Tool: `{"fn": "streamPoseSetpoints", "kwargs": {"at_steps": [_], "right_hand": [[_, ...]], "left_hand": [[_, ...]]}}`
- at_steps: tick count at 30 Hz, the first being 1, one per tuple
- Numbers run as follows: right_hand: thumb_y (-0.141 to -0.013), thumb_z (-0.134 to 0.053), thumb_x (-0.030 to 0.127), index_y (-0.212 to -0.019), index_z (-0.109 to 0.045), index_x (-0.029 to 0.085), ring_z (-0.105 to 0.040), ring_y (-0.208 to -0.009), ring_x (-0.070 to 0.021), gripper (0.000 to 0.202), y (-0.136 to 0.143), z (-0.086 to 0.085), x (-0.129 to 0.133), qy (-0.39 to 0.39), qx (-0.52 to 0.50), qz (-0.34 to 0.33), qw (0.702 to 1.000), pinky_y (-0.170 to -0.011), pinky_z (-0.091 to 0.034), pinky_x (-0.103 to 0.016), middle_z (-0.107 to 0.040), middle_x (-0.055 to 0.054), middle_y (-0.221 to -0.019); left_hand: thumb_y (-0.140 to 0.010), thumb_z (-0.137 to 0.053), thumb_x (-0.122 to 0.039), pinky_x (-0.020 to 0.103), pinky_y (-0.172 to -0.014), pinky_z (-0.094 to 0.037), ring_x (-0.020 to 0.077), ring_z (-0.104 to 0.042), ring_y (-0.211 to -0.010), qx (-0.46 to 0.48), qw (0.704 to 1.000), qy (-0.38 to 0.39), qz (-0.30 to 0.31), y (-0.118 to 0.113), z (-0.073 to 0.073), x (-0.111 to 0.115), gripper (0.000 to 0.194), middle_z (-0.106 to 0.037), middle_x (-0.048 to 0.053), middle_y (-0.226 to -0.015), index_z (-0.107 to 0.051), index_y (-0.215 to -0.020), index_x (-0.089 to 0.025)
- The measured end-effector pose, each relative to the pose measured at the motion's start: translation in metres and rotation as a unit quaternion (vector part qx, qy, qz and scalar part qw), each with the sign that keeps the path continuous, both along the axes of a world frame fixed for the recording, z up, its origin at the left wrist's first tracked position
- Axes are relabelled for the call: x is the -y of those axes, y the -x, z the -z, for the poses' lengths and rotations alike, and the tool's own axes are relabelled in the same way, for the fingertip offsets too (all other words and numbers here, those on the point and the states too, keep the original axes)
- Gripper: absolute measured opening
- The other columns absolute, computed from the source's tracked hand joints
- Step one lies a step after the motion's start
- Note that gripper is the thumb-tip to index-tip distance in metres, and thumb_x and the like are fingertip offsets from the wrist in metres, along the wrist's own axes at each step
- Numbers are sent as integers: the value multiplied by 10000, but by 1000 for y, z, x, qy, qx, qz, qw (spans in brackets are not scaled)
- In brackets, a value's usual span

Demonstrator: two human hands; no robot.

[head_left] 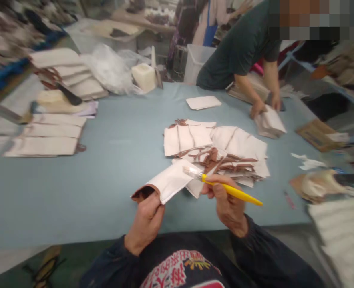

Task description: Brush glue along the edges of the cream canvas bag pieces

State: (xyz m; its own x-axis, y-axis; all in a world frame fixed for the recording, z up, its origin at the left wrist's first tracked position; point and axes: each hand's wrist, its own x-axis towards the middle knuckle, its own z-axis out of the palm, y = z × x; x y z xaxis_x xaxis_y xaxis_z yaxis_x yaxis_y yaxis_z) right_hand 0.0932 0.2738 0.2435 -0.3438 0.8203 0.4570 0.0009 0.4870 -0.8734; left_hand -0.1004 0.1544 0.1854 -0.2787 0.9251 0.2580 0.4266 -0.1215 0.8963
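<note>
My left hand (147, 220) grips the brown-edged open end of a white fabric pouch (172, 180), whose dark inside shows. The pouch slants up to the right over the blue-green table. In my right hand (226, 204) is a yellow-handled brush (240, 194), its pale bristles lying against the pouch's upper face near the far end. Right behind the pouch is a loose pile of white pieces (240, 144) with brown trim and straps.
A person in a dark shirt (240, 48) handles a white stack (270, 122) at the back right. White pieces (51, 136), a plastic bag (109, 68) and a cream container (143, 77) are on the left. One flat piece (203, 102) lies behind the pile.
</note>
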Motion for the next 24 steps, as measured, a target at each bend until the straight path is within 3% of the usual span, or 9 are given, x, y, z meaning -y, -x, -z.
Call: {"fn": "streamPoseSetpoints", "kwargs": {"at_steps": [2, 4, 8, 11, 16, 19, 24], "right_hand": [[-1008, -590, 355, -1010, -735, 310, -577, -500, -172, 152, -1, 0, 1, 25, -6, 30, 999, -478, -458, -296, -697, -10, -651], [-968, -640, 427, -961, -745, 302, -568, -512, -185, 164, -2, 0, 1, 57, -15, 74, 996, -480, -459, -318, -693, -18, -658], [-929, -664, 530, -941, -738, 294, -542, -540, -192, 248, -9, 0, -3, 107, -26, 99, 989, -515, -464, -340, -665, -29, -649], [-920, -665, 542, -935, -744, 298, -533, -512, -187, 256, -19, 5, -13, 102, -28, 71, 992, -484, -464, -332, -645, -23, -618], [-921, -648, 566, -913, -737, 322, -526, -474, -201, 260, -28, 18, -32, 113, -4, 72, 991, -455, -478, -345, -627, -16, -586], [-897, -658, 609, -893, -723, 284, -512, -459, -198, 332, -21, 19, -34, 128, -6, 92, 987, -454, -472, -350, -594, -15, -555], [-859, -685, 648, -889, -696, 233, -495, -480, -171, 416, 17, 15, -9, 187, -31, 127, 974, -469, -431, -310, -562, -7, -543]], "left_hand": [[-951, -505, -253, 352, -762, -555, 211, -624, -724, 11, 999, 35, -38, 9, -7, 0, 277, -678, 55, -738, -683, -744, -203], [-947, -514, -298, 316, -716, -536, 187, -592, -676, 5, 995, 51, -82, 21, -17, 0, 269, -663, 35, -717, -707, -790, -196], [-932, -569, -375, 302, -724, -533, 206, -638, -755, 58, 983, 68, -159, 54, -36, 4, 275, -728, 50, -823, -742, -977, -165], [-875, -660, -420, 311, -789, -543, 233, -688, -837, 127, 969, 82, -197, 87, -39, 9, 333, -775, 76, -919, -741, -1032, -137], [-773, -784, -480, 314, -754, -560, 256, -719, -855, 230, 936, 105, -244, 162, -33, 13, 461, -793, 95, -939, -728, -1055, -119], [-845, -775, -410, 338, -775, -579, 215, -716, -836, 265, 920, 127, -260, 217, -26, 14, 318, -776, 87, -950, -711, -972, -126], [-985, -667, -356, 365, -795, -602, 176, -699, -848, 285, 902, 165, -280, 311, 8, 9, 226, -726, 55, -995, -682, -1012, -132]]}}
